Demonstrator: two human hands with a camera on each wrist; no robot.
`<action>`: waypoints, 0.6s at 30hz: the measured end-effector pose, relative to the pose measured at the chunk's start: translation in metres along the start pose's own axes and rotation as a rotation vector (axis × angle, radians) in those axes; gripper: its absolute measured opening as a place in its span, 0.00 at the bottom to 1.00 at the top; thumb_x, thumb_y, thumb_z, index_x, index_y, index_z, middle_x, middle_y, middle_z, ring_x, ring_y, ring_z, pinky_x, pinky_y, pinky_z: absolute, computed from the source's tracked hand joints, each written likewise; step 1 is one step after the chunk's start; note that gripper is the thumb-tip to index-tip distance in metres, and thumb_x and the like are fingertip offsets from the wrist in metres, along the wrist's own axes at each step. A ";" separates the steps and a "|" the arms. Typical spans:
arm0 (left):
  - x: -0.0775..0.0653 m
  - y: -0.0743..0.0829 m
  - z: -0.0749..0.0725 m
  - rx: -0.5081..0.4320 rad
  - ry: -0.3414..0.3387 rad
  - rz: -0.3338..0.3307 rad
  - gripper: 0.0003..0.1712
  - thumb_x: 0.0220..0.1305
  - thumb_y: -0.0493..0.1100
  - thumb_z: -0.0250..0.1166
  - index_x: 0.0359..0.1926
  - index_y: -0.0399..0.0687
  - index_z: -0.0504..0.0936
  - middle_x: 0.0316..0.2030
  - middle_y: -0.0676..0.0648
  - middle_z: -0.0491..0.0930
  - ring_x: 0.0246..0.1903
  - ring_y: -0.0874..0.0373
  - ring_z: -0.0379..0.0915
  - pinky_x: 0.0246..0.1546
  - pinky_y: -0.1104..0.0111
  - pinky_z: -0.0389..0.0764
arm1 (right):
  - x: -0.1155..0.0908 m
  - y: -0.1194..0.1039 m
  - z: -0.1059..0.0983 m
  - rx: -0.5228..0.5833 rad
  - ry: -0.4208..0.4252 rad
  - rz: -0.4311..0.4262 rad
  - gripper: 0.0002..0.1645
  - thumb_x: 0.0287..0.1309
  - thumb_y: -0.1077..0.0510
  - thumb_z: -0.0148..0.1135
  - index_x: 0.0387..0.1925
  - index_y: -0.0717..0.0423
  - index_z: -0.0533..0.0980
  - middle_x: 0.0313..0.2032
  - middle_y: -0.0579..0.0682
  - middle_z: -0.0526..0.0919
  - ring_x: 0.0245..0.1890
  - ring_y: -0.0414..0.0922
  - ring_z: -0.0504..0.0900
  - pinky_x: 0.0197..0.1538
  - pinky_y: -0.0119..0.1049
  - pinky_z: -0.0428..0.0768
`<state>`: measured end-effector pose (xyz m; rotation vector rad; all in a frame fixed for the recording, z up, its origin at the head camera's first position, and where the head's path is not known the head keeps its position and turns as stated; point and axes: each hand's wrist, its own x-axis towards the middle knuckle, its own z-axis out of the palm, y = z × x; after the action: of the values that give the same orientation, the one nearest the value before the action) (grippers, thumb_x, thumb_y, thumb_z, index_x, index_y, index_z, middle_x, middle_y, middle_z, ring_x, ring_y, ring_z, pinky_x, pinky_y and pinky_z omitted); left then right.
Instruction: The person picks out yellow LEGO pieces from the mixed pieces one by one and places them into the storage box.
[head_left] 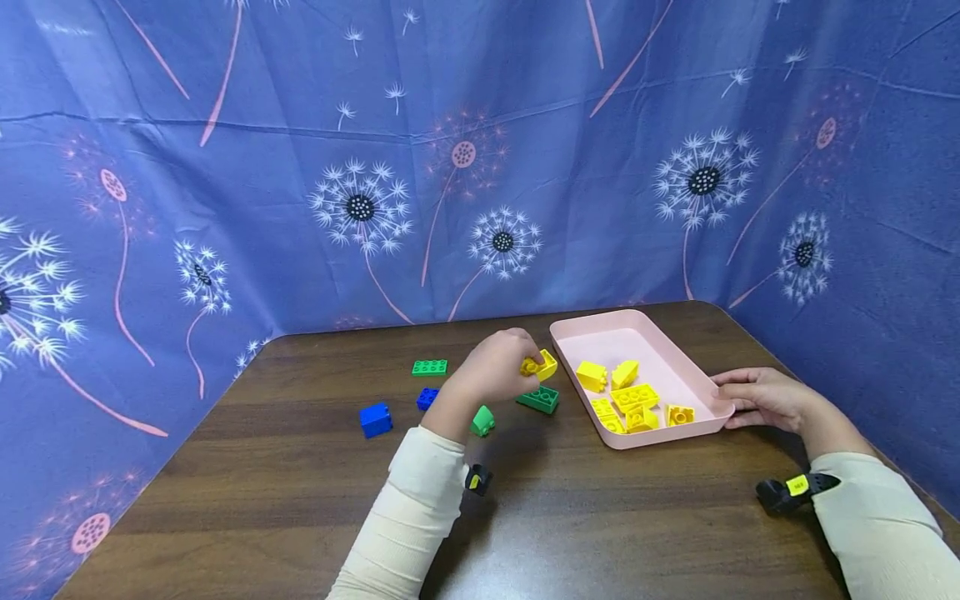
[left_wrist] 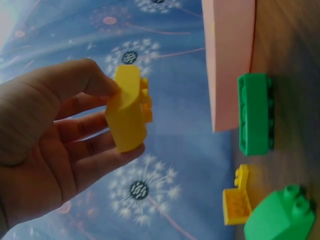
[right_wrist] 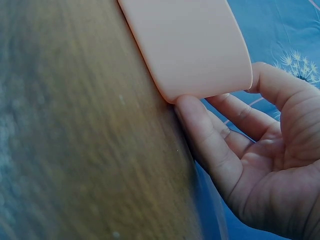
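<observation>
My left hand (head_left: pixel 495 367) pinches a yellow toy brick (left_wrist: pixel 125 112) between thumb and fingers, held up just left of the pink tray (head_left: pixel 678 354). Below that hand lies a dark green brick (head_left: pixel 540 400), beside the tray's left wall. Several yellow bricks (head_left: pixel 634 397) sit in the near half of the tray. At the tray's near right corner, my right hand (head_left: pixel 772 404) grips the wall; the right wrist view has the thumb low on the corner and a finger at the rim.
Left of the tray are a flat green brick (head_left: pixel 430 367), a rounded green brick (head_left: pixel 482 421) and two blue bricks (head_left: pixel 376 420). More yellow pieces (left_wrist: pixel 237 205) appear near the green ones in the left wrist view. Patterned blue cloth (head_left: pixel 450 167) hangs around the wooden table (head_left: pixel 300 500).
</observation>
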<state>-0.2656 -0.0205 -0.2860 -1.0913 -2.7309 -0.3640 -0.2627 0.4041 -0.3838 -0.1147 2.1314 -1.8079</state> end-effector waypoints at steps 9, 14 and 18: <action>0.038 0.019 0.013 -0.003 -0.089 0.066 0.15 0.57 0.45 0.70 0.45 0.47 0.88 0.41 0.54 0.84 0.38 0.62 0.72 0.41 0.74 0.73 | -0.001 -0.001 0.000 0.014 0.014 0.008 0.12 0.63 0.64 0.58 0.42 0.46 0.83 0.38 0.47 0.83 0.34 0.48 0.85 0.39 0.45 0.84; 0.057 0.032 0.016 -0.003 -0.145 0.097 0.14 0.58 0.45 0.69 0.45 0.48 0.87 0.40 0.55 0.84 0.38 0.63 0.71 0.43 0.74 0.73 | -0.001 -0.001 0.001 0.021 0.003 0.007 0.13 0.64 0.65 0.57 0.43 0.48 0.82 0.38 0.47 0.83 0.34 0.47 0.85 0.39 0.45 0.84; 0.072 0.040 0.019 -0.006 -0.184 0.116 0.13 0.59 0.44 0.69 0.46 0.48 0.87 0.41 0.56 0.83 0.37 0.63 0.71 0.42 0.75 0.73 | 0.000 -0.001 0.001 -0.003 0.005 0.007 0.14 0.64 0.65 0.56 0.50 0.61 0.79 0.39 0.47 0.83 0.34 0.47 0.85 0.39 0.45 0.84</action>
<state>-0.2910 0.0602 -0.2798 -1.3406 -2.8059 -0.2677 -0.2621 0.4030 -0.3828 -0.1031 2.1350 -1.8032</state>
